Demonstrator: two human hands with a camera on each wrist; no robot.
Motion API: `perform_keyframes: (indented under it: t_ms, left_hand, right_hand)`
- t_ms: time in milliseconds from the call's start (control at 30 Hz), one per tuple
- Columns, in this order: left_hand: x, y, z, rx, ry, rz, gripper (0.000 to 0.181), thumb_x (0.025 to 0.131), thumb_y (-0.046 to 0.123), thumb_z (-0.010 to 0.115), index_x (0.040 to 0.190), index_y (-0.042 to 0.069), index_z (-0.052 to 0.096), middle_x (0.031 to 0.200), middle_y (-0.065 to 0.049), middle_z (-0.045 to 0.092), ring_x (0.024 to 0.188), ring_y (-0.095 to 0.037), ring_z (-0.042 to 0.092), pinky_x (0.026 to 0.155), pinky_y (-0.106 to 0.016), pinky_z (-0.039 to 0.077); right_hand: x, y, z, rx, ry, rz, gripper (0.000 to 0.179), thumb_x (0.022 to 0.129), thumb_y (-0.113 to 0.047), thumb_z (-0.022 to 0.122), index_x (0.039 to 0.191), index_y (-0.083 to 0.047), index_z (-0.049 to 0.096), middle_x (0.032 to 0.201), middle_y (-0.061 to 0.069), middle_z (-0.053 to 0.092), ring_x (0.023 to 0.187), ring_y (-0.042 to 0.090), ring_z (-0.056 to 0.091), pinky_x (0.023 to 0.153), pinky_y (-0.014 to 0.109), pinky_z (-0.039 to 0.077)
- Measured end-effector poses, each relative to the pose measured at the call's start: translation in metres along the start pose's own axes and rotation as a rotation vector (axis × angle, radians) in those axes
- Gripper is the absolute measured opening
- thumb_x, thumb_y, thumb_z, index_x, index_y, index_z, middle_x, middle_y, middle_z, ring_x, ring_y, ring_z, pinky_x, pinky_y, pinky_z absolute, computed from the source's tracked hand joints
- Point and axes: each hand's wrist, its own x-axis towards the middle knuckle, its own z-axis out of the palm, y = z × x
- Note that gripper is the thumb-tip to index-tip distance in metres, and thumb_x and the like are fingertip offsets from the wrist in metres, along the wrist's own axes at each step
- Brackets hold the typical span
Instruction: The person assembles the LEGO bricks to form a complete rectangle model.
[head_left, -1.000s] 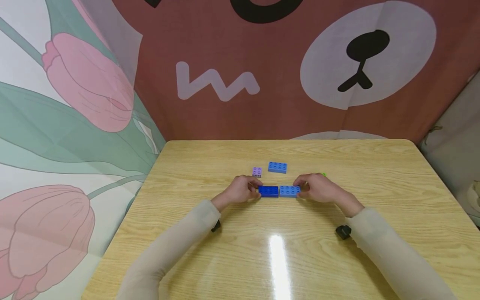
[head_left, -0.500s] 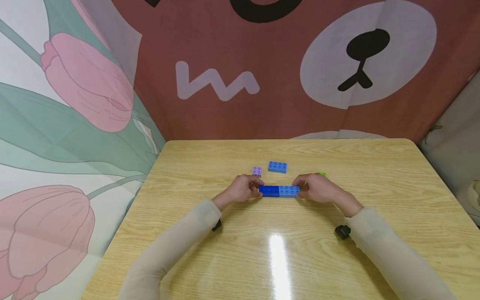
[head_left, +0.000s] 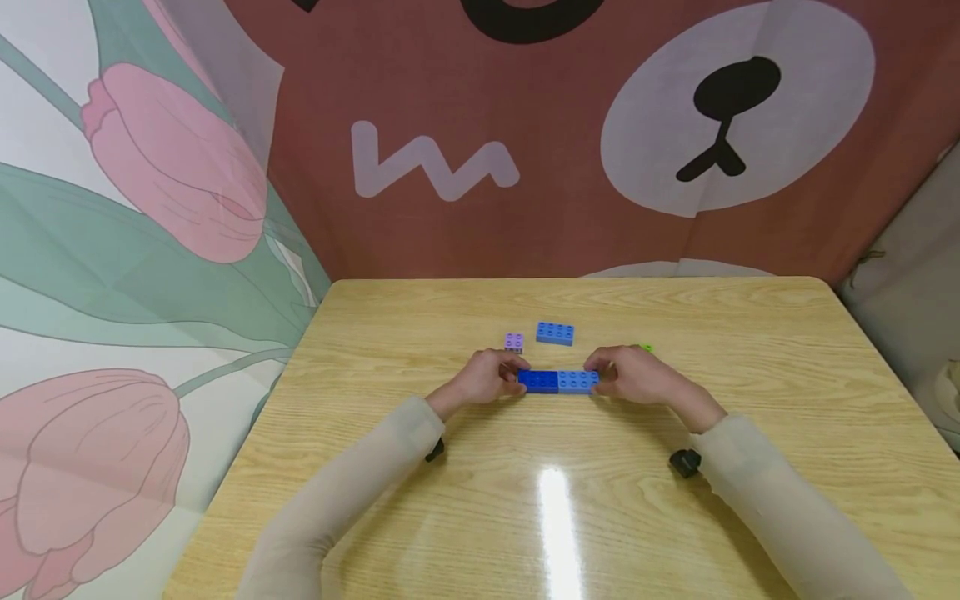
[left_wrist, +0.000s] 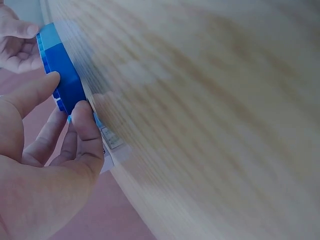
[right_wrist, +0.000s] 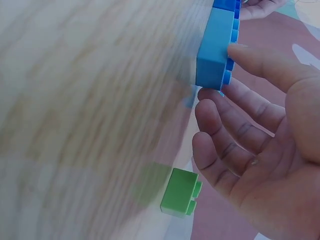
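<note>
Two eight-stud toy building bricks lie end to end on the table, their short ends touching. The dark blue brick (head_left: 537,382) is on the left, pinched by my left hand (head_left: 483,377) at its outer end. On the right, the lighter blue brick (head_left: 577,382) has my right hand (head_left: 637,375) at its outer end, the thumb on its near side and studs. In the left wrist view, thumb and fingertips meet the dark blue brick (left_wrist: 67,75). The right wrist view shows fingertips at the end of the lighter blue brick (right_wrist: 215,52).
Behind the pair on the wooden table (head_left: 420,517) lie another blue brick (head_left: 555,333) and a small purple brick (head_left: 513,342). A small green brick (right_wrist: 179,192) sits behind my right hand, mostly hidden in the head view. A patterned cloth (head_left: 450,242) hangs beyond the table's far edge.
One second ago a narrow gap separated the two bricks. The dark blue one has shifted slightly right and the gap has closed; over the last half second almost nothing has moved.
</note>
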Motion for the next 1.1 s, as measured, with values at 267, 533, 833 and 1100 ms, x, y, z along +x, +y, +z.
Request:
perform_keyframes:
  t_ms: [267, 533, 833, 1100]
  left_hand:
    - [0.001, 0.0, 0.001, -0.003, -0.003, -0.004, 0.032, 0.088, 0.017, 0.078, 0.119, 0.012, 0.071, 0.11, -0.005, 0.07, 0.087, -0.009, 0.062, 0.075, -0.021, 0.053]
    - [0.002, -0.002, 0.002, -0.003, 0.004, 0.001, 0.032, 0.087, 0.017, 0.079, 0.119, 0.013, 0.071, 0.11, -0.005, 0.07, 0.087, -0.009, 0.062, 0.077, -0.022, 0.054]
    - [0.002, -0.003, 0.003, 0.006, -0.002, 0.0, 0.033, 0.088, 0.018, 0.078, 0.119, 0.013, 0.071, 0.111, -0.004, 0.07, 0.087, -0.009, 0.062, 0.078, -0.023, 0.053]
    - [0.002, -0.002, 0.003, 0.011, 0.001, -0.002, 0.032, 0.088, 0.018, 0.078, 0.119, 0.013, 0.071, 0.11, -0.004, 0.07, 0.087, -0.008, 0.062, 0.078, -0.023, 0.054]
  right_hand:
    - [0.004, -0.003, -0.011, 0.05, 0.013, 0.03, 0.04, 0.094, -0.025, 0.071, 0.128, -0.006, 0.064, 0.117, 0.012, 0.07, 0.095, 0.02, 0.068, 0.08, 0.037, 0.058]
    - [0.014, -0.003, -0.016, 0.041, 0.056, 0.039, 0.039, 0.094, -0.022, 0.069, 0.129, -0.005, 0.063, 0.118, 0.015, 0.069, 0.087, 0.017, 0.066, 0.075, 0.036, 0.056]
    - [0.025, -0.005, -0.016, 0.027, 0.109, 0.037, 0.039, 0.094, -0.025, 0.07, 0.129, -0.007, 0.064, 0.118, 0.015, 0.07, 0.089, 0.02, 0.068, 0.076, 0.038, 0.056]
    - [0.035, -0.005, -0.015, 0.068, 0.132, 0.094, 0.039, 0.096, -0.025, 0.068, 0.131, -0.007, 0.062, 0.119, 0.016, 0.069, 0.096, 0.025, 0.068, 0.078, 0.041, 0.057]
